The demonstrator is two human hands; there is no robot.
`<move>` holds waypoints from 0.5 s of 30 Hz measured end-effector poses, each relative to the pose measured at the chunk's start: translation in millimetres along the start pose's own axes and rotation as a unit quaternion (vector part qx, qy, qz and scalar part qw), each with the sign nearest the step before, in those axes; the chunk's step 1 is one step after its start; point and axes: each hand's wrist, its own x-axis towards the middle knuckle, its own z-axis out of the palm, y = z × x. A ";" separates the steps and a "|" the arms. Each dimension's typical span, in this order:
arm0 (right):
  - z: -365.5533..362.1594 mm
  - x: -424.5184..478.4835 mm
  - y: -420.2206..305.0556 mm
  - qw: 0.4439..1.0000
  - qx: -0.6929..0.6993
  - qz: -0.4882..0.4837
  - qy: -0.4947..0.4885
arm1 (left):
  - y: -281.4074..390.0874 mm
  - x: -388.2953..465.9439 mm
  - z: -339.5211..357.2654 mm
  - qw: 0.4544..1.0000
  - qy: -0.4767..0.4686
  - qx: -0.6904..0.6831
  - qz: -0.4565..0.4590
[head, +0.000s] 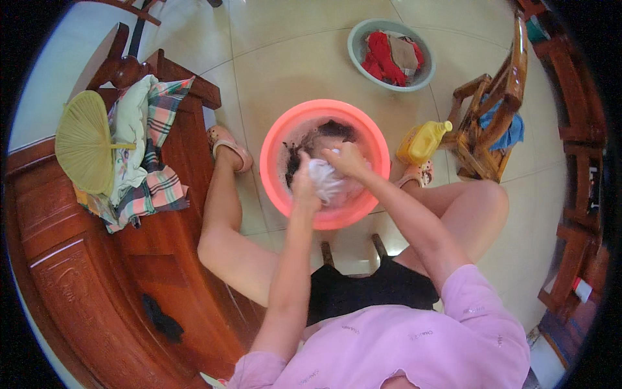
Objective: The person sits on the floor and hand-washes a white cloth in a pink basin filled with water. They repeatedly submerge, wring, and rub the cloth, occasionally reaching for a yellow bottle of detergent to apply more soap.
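Observation:
A pink plastic basin (272,146) stands on the floor between my feet, with soapy water and dark cloth (335,129) in it. Over the basin, a wet white cloth (324,180) is bunched between my two hands. My left hand (305,182) grips the cloth's left side, thumb pointing up. From the upper right, my right hand (347,159) holds the same cloth with curled fingers. Both hands are slightly blurred, and the cloth hides part of the water below it.
A yellow detergent jug (423,143) stands right of the basin, near a wooden chair (486,131) with a blue cloth (503,126). Farther off is a grey-blue basin (357,41) of red and beige cloths. On the left, a wooden bench (180,131) holds a palm-leaf fan (85,143) and plaid fabric (167,109).

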 end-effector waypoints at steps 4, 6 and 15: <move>-41.7 26.4 12.7 0.947 0.112 0.125 -0.276 | 28.1 49.1 -30.4 0.986 0.068 0.047 0.142; -46.1 37.0 8.5 0.935 0.027 0.139 -0.325 | 20.5 70.6 -42.4 0.926 0.182 0.242 0.225; 43.5 53.3 24.8 0.939 -0.272 -0.207 0.033 | -14.5 129.2 -77.2 0.760 0.333 0.427 0.360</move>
